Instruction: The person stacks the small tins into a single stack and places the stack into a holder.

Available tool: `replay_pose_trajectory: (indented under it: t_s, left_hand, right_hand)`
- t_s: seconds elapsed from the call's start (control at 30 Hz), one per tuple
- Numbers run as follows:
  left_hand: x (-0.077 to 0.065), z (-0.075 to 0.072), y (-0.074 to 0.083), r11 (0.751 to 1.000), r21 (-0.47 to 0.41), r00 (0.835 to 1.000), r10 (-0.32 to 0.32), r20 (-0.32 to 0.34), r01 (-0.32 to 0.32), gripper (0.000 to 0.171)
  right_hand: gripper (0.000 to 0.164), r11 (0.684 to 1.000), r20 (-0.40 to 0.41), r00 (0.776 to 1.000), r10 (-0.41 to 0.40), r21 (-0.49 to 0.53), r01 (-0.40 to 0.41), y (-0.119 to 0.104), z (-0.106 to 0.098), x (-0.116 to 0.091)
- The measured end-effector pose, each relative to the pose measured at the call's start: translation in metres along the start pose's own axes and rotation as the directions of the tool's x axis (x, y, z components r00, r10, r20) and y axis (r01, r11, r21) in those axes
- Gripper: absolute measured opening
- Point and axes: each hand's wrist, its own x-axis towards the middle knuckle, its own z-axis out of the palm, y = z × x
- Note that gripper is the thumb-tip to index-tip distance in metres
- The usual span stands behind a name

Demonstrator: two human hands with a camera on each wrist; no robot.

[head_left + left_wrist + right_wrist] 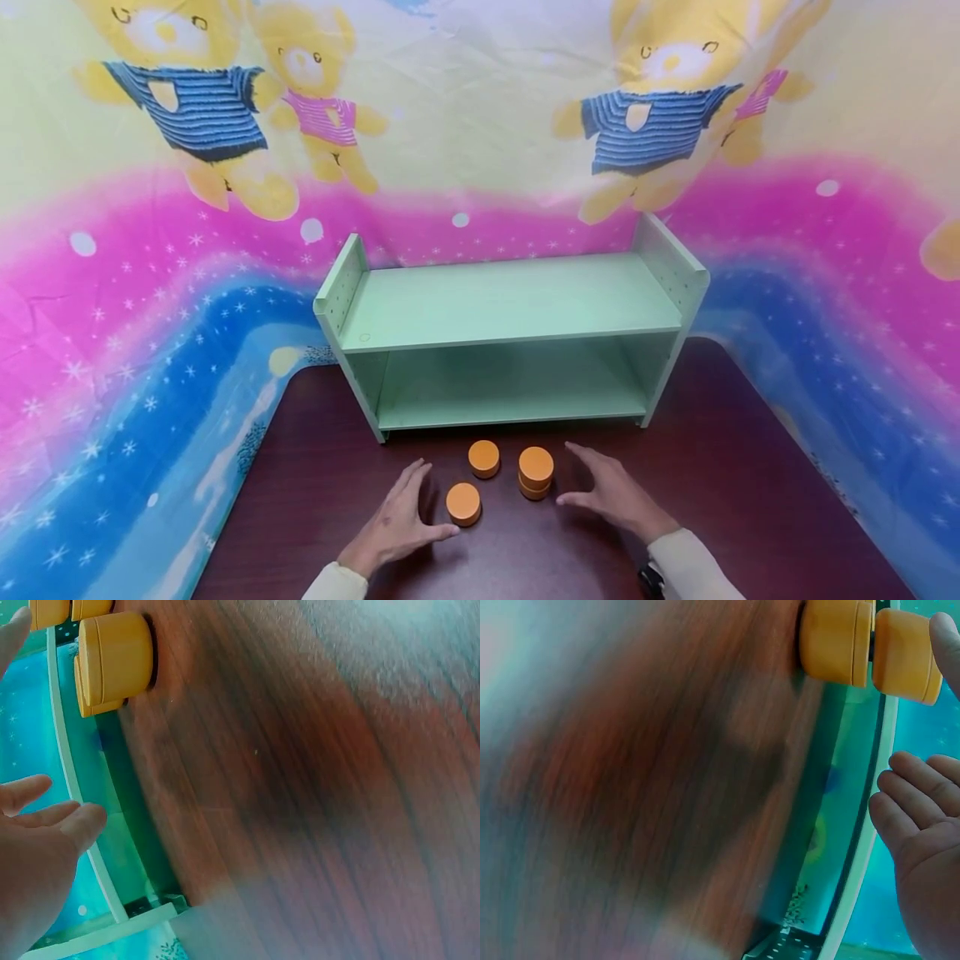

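Note:
Several squat, round orange lidded containers stand on the dark table. One container (463, 504) is nearest my left hand (397, 518), whose fingers and thumb spread around its left side without gripping it. A second container (483, 459) stands just behind it, toward the shelf. To the right, two more are stacked, the upper container (536, 467) covering most of the lower one (534, 492). My right hand (615, 493) hovers right of this stack, thumb and fingers apart and holding nothing. In the right wrist view its fingers (907, 802) are extended beside each other.
A pale green two-tier shelf (510, 304) stands behind the containers, with raised side panels. The dark wood table (750, 500) extends to both sides. A printed cloth (465, 125) with teddy bears hangs around the back and sides.

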Motion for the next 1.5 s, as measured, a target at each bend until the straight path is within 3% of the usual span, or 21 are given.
replay_pose_trajectory:
  t_s: [0.3,0.5,0.73,1.07,1.2,1.5]
  left_hand:
    - [0.002,0.010,-0.004,0.999,-0.040,0.999,-0.005,-0.034,0.004,0.091]
    - [0.004,0.018,-0.008,0.991,-0.128,0.998,0.017,-0.068,-0.026,0.087]
    - [0.008,0.028,-0.010,0.951,-0.306,0.998,0.022,-0.066,-0.042,0.080]
    - [0.011,0.036,-0.013,0.919,-0.393,0.998,-0.025,-0.054,0.001,0.079]
    - [0.013,0.040,-0.014,0.905,-0.426,0.999,-0.013,-0.051,-0.010,0.078]
    - [0.015,0.046,-0.015,0.875,-0.484,1.000,0.005,-0.010,-0.009,0.076]
  right_hand:
    - [0.084,0.999,-0.008,0.999,-0.031,0.022,0.031,0.001,0.009,0.004]
    - [0.084,0.998,-0.008,1.000,-0.012,0.068,0.013,-0.001,0.016,0.008]
    - [0.084,0.995,-0.010,0.999,0.039,0.097,-0.038,0.000,0.024,0.009]
    - [0.082,0.989,-0.062,0.998,0.017,0.145,-0.008,0.005,0.034,0.012]
    - [0.082,0.988,-0.075,0.997,-0.004,0.152,0.015,0.006,0.038,0.016]
    - [0.079,0.983,-0.060,0.997,0.041,0.179,-0.030,0.005,0.047,0.021]
